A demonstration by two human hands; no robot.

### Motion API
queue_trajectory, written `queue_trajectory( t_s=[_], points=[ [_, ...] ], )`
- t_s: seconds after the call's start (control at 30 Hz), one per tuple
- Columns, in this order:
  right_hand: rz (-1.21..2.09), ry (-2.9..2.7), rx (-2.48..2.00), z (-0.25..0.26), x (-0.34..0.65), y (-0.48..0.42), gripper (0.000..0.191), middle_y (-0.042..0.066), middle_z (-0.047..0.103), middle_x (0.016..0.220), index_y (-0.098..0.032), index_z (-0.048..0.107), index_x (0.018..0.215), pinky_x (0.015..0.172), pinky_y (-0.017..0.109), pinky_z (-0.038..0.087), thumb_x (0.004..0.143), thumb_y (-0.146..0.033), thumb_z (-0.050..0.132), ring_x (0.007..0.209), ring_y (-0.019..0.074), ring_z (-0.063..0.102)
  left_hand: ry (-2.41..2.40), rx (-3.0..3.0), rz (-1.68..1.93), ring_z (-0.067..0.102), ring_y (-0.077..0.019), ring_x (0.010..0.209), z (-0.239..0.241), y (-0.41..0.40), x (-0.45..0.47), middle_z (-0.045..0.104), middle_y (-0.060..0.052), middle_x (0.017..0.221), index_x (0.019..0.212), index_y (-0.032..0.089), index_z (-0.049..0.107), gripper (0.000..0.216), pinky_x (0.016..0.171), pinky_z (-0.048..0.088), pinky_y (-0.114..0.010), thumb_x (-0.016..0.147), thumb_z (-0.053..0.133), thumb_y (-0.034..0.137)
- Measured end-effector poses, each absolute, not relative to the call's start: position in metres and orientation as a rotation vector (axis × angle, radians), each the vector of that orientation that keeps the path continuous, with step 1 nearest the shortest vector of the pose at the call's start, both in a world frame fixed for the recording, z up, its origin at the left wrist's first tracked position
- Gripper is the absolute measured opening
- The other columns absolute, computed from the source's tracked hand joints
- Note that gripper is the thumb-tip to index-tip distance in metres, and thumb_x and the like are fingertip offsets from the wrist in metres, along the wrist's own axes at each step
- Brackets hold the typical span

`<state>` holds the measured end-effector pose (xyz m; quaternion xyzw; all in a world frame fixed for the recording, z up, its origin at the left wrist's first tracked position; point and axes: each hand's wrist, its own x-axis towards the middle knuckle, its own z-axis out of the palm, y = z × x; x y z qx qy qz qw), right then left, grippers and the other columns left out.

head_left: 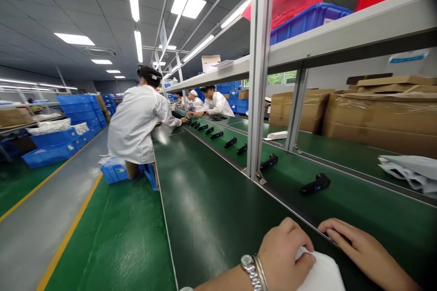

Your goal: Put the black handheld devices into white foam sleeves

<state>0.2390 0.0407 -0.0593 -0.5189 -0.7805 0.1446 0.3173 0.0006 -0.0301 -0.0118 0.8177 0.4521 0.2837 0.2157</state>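
White sheet point(321, 275) half-hidden under left hand point(285, 259)

There is one left hand point(286, 254), one right hand point(362, 245), one white sheet point(321, 273) and one wristwatch point(251, 270) (with one thin bangle point(261, 273) beside it); at least eight black devices point(316, 184) and at least three white-coated co-workers point(136, 122) show.

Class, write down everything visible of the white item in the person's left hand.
The white item is a plain, matt, soft-looking sheet or bag, paper or plastic, hard to say which. Its upper corner bunches inside the left hand, and its lower part runs out of the picture, above a dark green work surface.
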Motion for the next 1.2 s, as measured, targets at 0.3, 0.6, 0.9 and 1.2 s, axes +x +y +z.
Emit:
queue_trajectory(
  t_s=[0.3,0.6,0.9,1.2],
  points=[
    [0.606,-2.155,-1.368,-0.042,0.24,0.036,0.031,0.002,0.068,0.095,-0.03,0.065,0.09,0.074,0.03,0.05,0.093,-0.041,0.036,0.086,0.0225,0.065,1.231,2.207,0.754,0.051,-0.011,0.079,0.002,-0.03,0.005,0.053,0.001,0.103,0.093,0.021,0.058,0.011,0.072,0.044,-0.023,0.082,0.057,0.019],
    [0.596,-2.159,-1.35,-0.045,0.24,0.036,0.029,-0.002,0.067,0.095,-0.03,0.064,0.09,0.073,0.026,0.048,0.094,-0.04,0.037,0.085,0.0194,0.064,1.237,2.21,0.758,0.051,-0.0112,0.08,0.0,-0.03,0.005,0.053,0.001,0.103,0.092,0.023,0.058,0.01,0.073,0.043,-0.023,0.082,0.058,0.021],
    [0.631,-2.163,-1.389,-0.058,0.245,0.041,0.029,-0.001,0.068,0.097,-0.032,0.064,0.092,0.077,0.027,0.05,0.094,-0.045,0.037,0.087,0.0209,0.065,1.236,2.214,0.756,0.052,-0.0116,0.081,-0.007,-0.03,0.004,0.054,0.003,0.103,0.092,0.025,0.058,0.01,0.075,0.044,-0.026,0.083,0.058,0.026],
    [0.6,-2.163,-1.327,-0.047,0.243,0.039,0.032,0.002,0.072,0.097,-0.029,0.069,0.09,0.07,0.024,0.053,0.09,-0.048,0.044,0.088,0.0233,0.068,1.222,2.247,0.737,0.054,-0.0131,0.082,-0.014,-0.026,0.003,0.054,0.003,0.105,0.095,0.027,0.057,0.013,0.077,0.045,-0.028,0.083,0.058,0.031]
  ],
)
